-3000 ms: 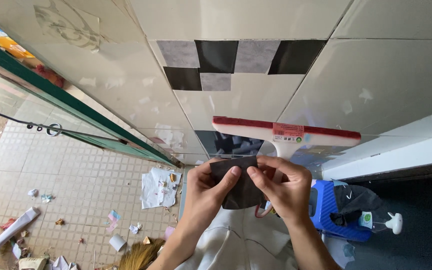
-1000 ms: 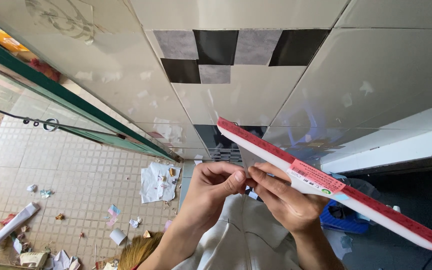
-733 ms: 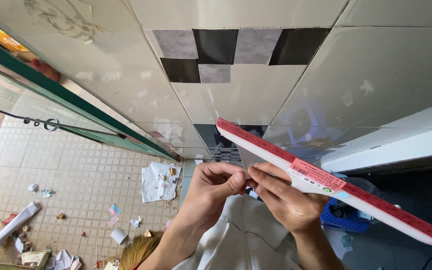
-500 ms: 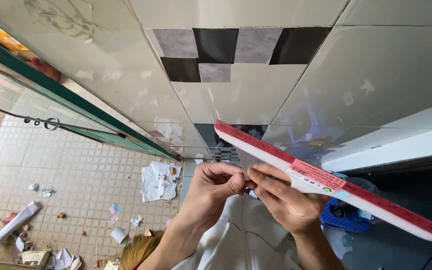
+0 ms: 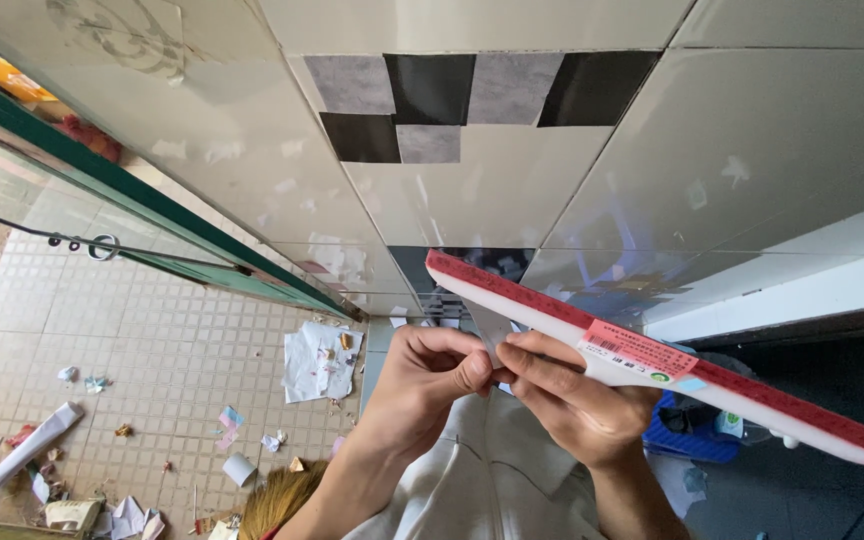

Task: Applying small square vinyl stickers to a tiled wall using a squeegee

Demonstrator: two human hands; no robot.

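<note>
A: Left hand (image 5: 422, 375)?

B: Fingers curled, thumb and fingertips pinched on the edge of a thin grey sheet (image 5: 489, 335), right where both hands meet. Grip tight on the sheet.

A: Right hand (image 5: 577, 405)?

B: Same spot. Index finger and thumb pinch that sheet from the other side, touching the left thumb. A white squeegee with a red edge (image 5: 652, 365) lies across the back of the right hand, slanting from upper left to lower right. Can't tell which fingers carry it; its handle is hidden.

A: Where's the sheet?

B: Held up between the two hands, just in front of the tiled wall (image 5: 512, 200), mostly hidden by fingers. Only a small grey sliver shows.

A: Wall?

B: Glossy pale tiles, with a patch of grey and black squares (image 5: 452, 100) stuck high up, and darker squares lower down behind the squeegee.

A: Anything else?

B: Blue object (image 5: 687, 435) on the dark floor at right, under the squeegee. Paper scraps (image 5: 317, 360) scattered over the tiled floor (image 5: 102, 340) at left. Green door frame (image 5: 152, 215) runs diagonally.
</note>
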